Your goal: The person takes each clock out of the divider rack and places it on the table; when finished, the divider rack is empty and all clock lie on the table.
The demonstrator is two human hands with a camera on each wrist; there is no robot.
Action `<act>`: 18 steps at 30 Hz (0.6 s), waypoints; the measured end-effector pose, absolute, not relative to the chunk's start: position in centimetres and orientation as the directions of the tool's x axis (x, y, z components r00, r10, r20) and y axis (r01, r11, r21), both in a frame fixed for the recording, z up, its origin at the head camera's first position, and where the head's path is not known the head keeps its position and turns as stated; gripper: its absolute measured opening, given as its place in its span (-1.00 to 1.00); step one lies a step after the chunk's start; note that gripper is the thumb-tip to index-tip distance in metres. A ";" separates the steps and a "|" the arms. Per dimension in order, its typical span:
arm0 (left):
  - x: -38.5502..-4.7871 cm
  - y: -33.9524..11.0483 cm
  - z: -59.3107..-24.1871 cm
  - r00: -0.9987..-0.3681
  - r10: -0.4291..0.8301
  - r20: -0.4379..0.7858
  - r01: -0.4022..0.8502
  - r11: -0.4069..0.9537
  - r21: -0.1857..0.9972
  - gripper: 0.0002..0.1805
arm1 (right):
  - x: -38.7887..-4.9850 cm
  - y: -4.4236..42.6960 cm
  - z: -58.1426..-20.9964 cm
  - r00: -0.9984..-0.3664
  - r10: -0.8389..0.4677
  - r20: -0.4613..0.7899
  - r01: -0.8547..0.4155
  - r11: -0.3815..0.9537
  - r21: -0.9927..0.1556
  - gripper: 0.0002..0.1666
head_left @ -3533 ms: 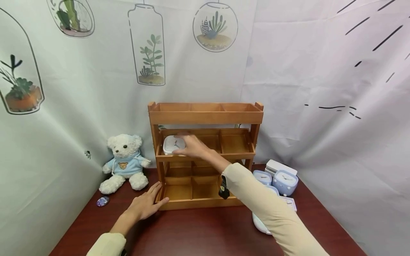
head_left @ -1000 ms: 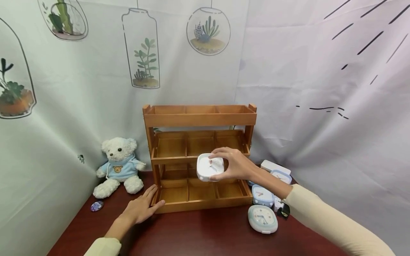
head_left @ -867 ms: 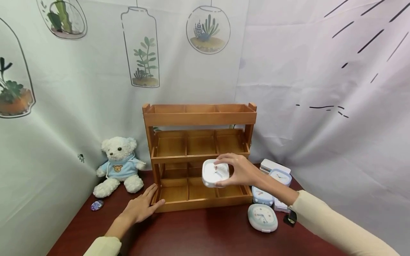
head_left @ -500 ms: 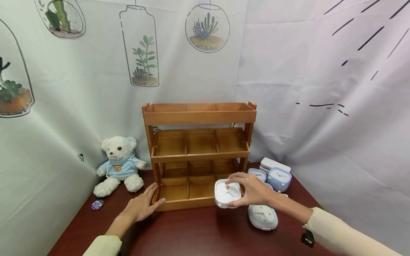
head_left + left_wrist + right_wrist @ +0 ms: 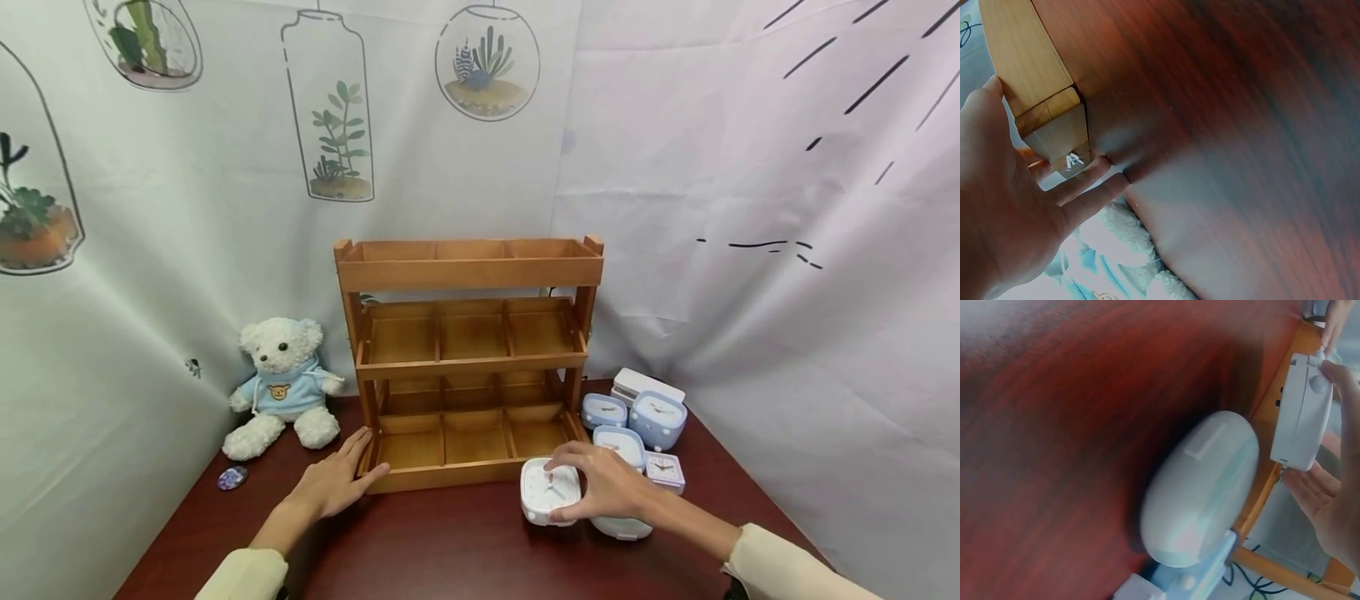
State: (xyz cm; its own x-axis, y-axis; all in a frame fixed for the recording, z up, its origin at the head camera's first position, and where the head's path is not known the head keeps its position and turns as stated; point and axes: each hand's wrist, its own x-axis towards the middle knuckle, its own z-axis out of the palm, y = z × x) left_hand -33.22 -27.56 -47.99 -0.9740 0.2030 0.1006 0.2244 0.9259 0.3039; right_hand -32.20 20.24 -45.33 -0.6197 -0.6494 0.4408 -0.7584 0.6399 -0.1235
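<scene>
My right hand [image 5: 611, 483] pinches a white, rounded-square alarm clock [image 5: 538, 498] by its right side, with the dial facing up. The clock is low in front of the shelf's right half; whether it touches the table is hard to tell. Dark knobs on its underside show in the right wrist view, where the clock [image 5: 1300, 412] sits between thumb and fingers. My left hand [image 5: 330, 483] rests with fairly straight fingers against the front left corner of the wooden three-tier shelf [image 5: 468, 273]. The left wrist view shows those fingers stretched beside the shelf's corner [image 5: 1029, 56].
Right of the shelf stand several blue clocks [image 5: 658, 418], a small square clock [image 5: 664, 471] and a white box [image 5: 647, 384]. A pale green clock [image 5: 1200, 494] lies partly behind my right hand. At left sit a teddy bear [image 5: 288, 392] and a shiny oval disc [image 5: 232, 477].
The right hand has taken the white clock out of the middle tier's left compartment and brought it down and rightward to the front of the shelf. The left hand has stayed at the corner.
</scene>
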 end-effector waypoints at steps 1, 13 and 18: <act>-33.2 -27.5 -48.0 -0.974 0.203 0.101 0.224 0.926 0.305 -0.04 | -32.2 20.3 -45.6 -0.626 -0.647 0.436 -0.752 0.648 -0.118 -0.30; -33.4 -27.7 -48.1 -0.976 0.197 0.093 0.216 0.929 0.300 -0.04 | -32.5 21.1 -47.3 -0.661 -0.629 0.409 -0.732 0.660 -0.169 -0.33; -33.4 -27.6 -48.1 -0.975 0.201 0.092 0.220 0.928 0.301 -0.04 | -33.0 21.5 -49.0 -0.645 -0.626 0.438 -0.747 0.636 -0.193 -0.38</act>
